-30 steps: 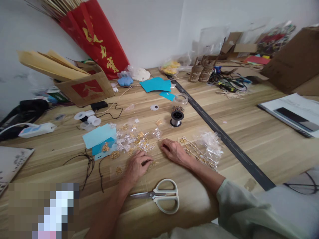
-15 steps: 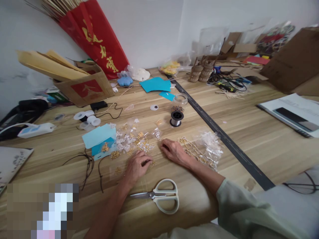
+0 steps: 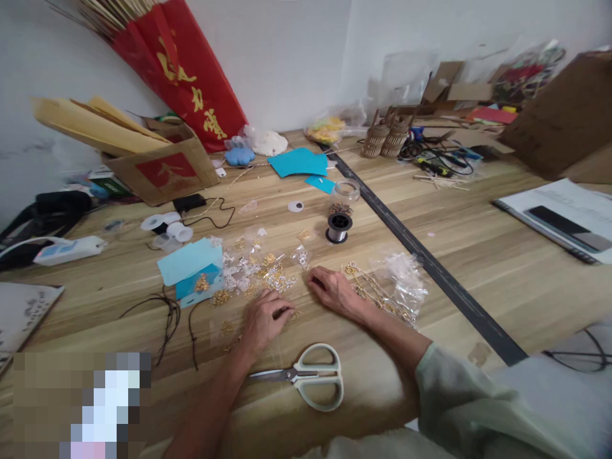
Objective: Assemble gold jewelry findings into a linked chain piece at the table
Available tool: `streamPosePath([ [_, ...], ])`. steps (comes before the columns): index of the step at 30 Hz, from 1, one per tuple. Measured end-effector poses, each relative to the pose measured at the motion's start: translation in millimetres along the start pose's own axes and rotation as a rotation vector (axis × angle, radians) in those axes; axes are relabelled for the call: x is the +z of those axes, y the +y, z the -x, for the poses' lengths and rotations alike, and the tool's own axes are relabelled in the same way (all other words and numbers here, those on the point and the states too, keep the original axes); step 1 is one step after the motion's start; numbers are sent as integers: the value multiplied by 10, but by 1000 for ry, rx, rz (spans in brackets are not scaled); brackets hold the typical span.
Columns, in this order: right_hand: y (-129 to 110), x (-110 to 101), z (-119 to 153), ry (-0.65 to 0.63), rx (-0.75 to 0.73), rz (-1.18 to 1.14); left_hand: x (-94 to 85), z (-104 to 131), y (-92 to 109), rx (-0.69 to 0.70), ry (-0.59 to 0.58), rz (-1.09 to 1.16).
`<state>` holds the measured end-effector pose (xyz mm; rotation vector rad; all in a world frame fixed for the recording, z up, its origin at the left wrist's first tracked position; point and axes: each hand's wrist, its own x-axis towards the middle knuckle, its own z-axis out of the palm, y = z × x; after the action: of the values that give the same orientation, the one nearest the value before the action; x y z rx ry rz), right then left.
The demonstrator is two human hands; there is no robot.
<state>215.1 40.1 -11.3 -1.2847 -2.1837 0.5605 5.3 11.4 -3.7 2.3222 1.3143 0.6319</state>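
My left hand point(image 3: 268, 317) rests on the table with thumb and forefinger pinched together. A few small gold pieces point(image 3: 292, 318) show right at its fingertips; what the pinch itself holds is too small to tell. Across a short gap, my right hand point(image 3: 329, 285) lies with its fingers curled in, and their inside is hidden. Silver and gold jewellery findings point(image 3: 275, 274) are heaped just beyond my left hand. Beside my right wrist lie bead chains point(image 3: 377, 294) and crumpled clear plastic bags point(image 3: 404, 280). Scissors point(image 3: 315, 376) with pale handles lie nearer me, blades pointing left.
A wire spool point(image 3: 338, 229) stands before a glass jar point(image 3: 345, 194) of beads. Light blue card point(image 3: 189, 260) and black cords point(image 3: 167, 319) lie at the left. A dark strip point(image 3: 411, 241) crosses the table diagonally. A notebook point(image 3: 554, 207) with a phone point(image 3: 568, 228) lies far right.
My left hand has shifted very slightly, its fingertips a little to the right. My right hand and the things on the table look the same.
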Motion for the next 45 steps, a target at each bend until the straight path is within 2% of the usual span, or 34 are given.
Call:
streamPosePath([
  [19, 5, 5, 4, 13, -8, -11, 22, -2, 9, 9, 44, -9],
  [45, -1, -3, 1, 2, 5, -20, 46, 0, 70, -39, 38, -29],
])
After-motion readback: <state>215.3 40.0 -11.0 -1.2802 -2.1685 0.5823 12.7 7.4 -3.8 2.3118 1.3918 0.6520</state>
